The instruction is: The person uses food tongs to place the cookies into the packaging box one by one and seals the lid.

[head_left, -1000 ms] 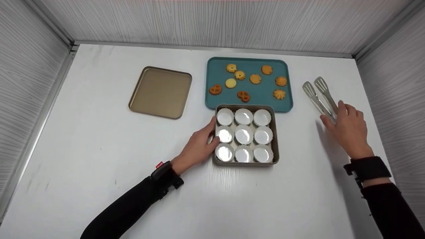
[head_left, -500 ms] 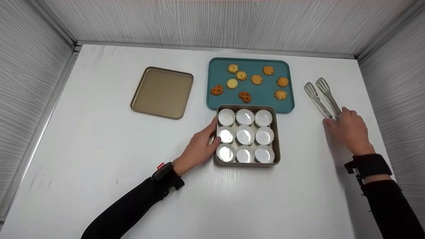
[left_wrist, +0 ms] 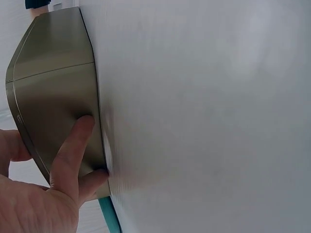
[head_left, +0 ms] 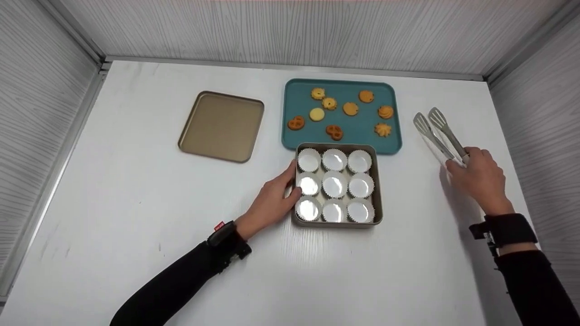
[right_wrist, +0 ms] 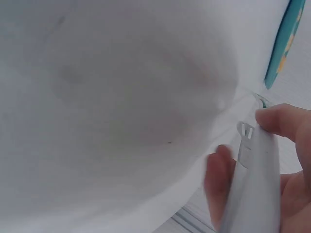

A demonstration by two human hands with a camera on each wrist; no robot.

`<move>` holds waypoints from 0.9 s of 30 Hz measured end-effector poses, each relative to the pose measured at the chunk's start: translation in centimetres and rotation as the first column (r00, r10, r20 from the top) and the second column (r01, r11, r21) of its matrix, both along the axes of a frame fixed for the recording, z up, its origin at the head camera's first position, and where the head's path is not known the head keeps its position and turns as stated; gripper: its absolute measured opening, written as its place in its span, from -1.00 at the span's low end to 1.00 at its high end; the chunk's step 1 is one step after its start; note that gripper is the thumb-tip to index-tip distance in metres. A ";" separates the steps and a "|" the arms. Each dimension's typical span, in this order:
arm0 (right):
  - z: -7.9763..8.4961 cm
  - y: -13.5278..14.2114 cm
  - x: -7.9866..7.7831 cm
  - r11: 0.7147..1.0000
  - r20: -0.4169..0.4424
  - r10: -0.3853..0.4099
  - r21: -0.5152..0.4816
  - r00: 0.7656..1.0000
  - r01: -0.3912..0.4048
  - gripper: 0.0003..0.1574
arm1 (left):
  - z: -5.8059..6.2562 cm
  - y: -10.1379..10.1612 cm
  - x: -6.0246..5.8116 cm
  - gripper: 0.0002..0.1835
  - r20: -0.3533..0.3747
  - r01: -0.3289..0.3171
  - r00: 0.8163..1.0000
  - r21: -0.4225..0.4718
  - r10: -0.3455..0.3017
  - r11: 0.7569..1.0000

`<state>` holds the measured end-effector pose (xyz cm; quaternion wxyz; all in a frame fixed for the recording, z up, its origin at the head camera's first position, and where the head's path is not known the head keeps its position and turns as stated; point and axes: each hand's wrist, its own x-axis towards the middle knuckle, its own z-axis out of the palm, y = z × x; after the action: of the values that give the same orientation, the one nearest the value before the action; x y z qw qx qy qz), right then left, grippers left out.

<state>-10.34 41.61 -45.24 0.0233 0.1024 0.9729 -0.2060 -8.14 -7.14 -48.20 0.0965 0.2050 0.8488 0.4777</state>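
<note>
In the head view my left hand point(head_left: 269, 201) grips the left wall of a square gold-brown tin point(head_left: 335, 224), thumb at the rim. The left wrist view shows fingers point(left_wrist: 73, 150) pressed to the tin's outer side. Inside the tin, white fluted paper cups point(head_left: 334, 184) sit in three rows of three. At the right, my right hand point(head_left: 482, 181) holds slotted metal tongs point(head_left: 448, 133) by the handle, their two slotted ends apart and pointing away from me. Up close in the right wrist view, the thumb and fingers lie around the pale tongs handle point(right_wrist: 260, 184).
A teal tray point(head_left: 358, 136) with several cookies point(head_left: 350, 108), some pretzel-shaped, lies behind the tin, whose back edge overlaps it in the head view. To the left is a shallow gold-brown square lid point(head_left: 222, 127). Grey panels point(head_left: 290, 31) border the white table.
My right hand has slid back along the tongs and closed round their handle. The tongs have shifted only slightly. The left hand has kept its hold on the tin.
</note>
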 end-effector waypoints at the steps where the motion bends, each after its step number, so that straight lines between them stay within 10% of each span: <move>1: 0.2 -0.1 0.1 1.000 -0.018 -0.003 -0.005 1.000 0.003 -0.10 | 0.0 0.0 0.0 -0.24 -0.003 0.002 1.000 0.003 -0.002 1.000; 10: 1.4 -2.6 1.1 0.993 -0.213 0.117 0.047 0.970 -0.110 -0.23 | -0.3 0.0 -0.1 -0.23 -0.021 0.010 1.000 0.019 -0.009 1.000; 27: 1.8 -6.6 1.3 0.942 -0.241 0.316 0.190 0.918 -0.275 -0.42 | -0.2 0.0 -0.1 -0.24 -0.005 0.011 1.000 -0.003 -0.011 1.000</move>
<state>-9.06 35.02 -43.47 -0.0854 -0.0734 0.9842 -0.1370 -8.28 -7.16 -48.35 0.0972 0.2107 0.8487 0.4753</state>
